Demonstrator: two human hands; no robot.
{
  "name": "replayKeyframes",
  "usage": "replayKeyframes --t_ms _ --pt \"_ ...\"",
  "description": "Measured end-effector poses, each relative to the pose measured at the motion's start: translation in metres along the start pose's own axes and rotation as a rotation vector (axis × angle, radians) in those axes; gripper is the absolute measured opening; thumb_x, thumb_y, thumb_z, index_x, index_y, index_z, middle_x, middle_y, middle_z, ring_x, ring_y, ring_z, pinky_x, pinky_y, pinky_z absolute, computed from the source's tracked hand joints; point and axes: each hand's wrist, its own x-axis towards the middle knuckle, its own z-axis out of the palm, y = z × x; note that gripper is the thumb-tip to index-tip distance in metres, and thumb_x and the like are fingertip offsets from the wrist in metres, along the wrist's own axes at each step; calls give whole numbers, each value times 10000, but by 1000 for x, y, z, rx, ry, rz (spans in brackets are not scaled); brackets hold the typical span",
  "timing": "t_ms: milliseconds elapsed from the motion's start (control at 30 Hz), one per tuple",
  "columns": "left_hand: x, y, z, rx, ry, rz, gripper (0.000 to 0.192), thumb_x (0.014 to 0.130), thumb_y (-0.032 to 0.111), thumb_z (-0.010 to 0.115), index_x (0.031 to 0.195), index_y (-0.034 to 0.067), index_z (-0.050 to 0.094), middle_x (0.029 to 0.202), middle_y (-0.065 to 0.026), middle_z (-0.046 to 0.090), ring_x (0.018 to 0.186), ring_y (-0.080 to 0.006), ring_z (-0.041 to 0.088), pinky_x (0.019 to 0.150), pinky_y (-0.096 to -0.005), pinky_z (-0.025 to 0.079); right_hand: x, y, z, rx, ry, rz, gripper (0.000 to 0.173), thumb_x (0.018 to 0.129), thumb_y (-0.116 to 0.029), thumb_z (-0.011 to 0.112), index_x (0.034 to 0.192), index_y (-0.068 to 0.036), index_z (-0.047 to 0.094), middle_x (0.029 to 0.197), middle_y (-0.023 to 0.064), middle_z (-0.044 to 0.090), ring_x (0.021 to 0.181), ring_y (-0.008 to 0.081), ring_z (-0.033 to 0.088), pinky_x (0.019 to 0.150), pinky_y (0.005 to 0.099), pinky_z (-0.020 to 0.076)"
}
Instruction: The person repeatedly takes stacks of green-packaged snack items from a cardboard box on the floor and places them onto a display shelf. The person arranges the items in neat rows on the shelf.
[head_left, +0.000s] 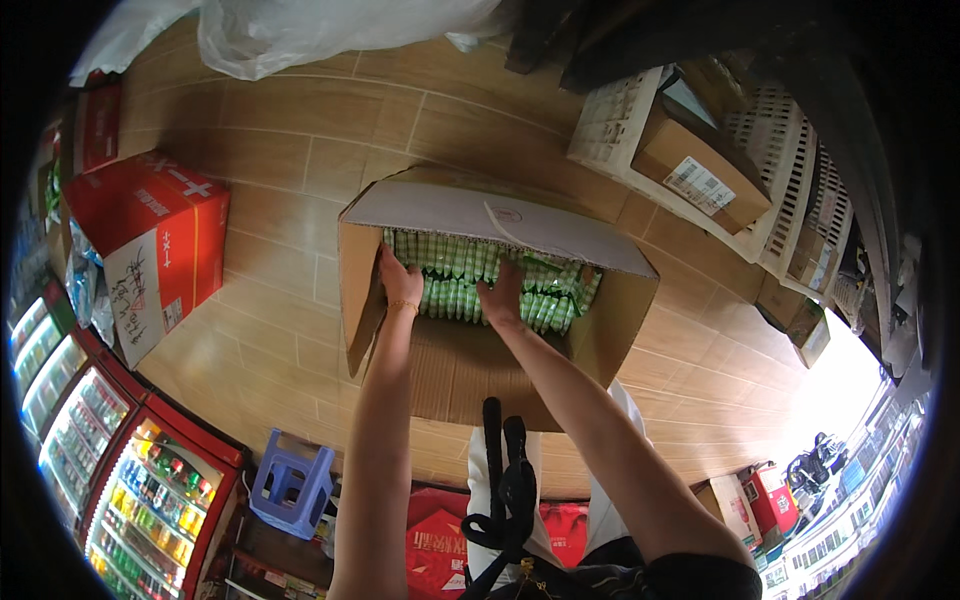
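Note:
An opened cardboard box (457, 367) stands on the tiled floor before me, holding rows of green-and-white checked packets (450, 259). My left hand (400, 279) reaches inside at the left end of the rows, its fingers against the packets by the box wall. A thin bracelet is on that wrist. Farther right, my right hand (500, 292) touches the packets near the middle of the rows, thumb apart from the fingers. Some fingertips are hidden among the packets, so whether either hand grips any is unclear.
A red and white carton (161, 232) stands at the left. White plastic crates (622, 127) with cardboard boxes are at the upper right. A blue plastic stool (291, 484) and lit drinks coolers (157, 495) are at the lower left. A plastic bag (300, 34) lies at the top.

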Motion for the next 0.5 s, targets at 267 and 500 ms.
replayKeyframes --t_ms 267,500 --pt "34 14 16 28 -48 -432 703 685 306 645 1248 -46 414 1262 -268 458 1155 -426 435 963 -474 361 -12 -25 13 58 122 -32 676 719 -149 645 1273 90 340 1228 296 384 1144 429 355 979 500 298" --pt "34 5 12 -113 -135 -259 803 721 398 689 1312 -12 331 1334 -258 395 1239 -384 377 1022 -420 313 -5 -39 34 171 160 237 698 719 -122 653 1277 81 287 1263 297 296 1116 434 367 973 470 307"
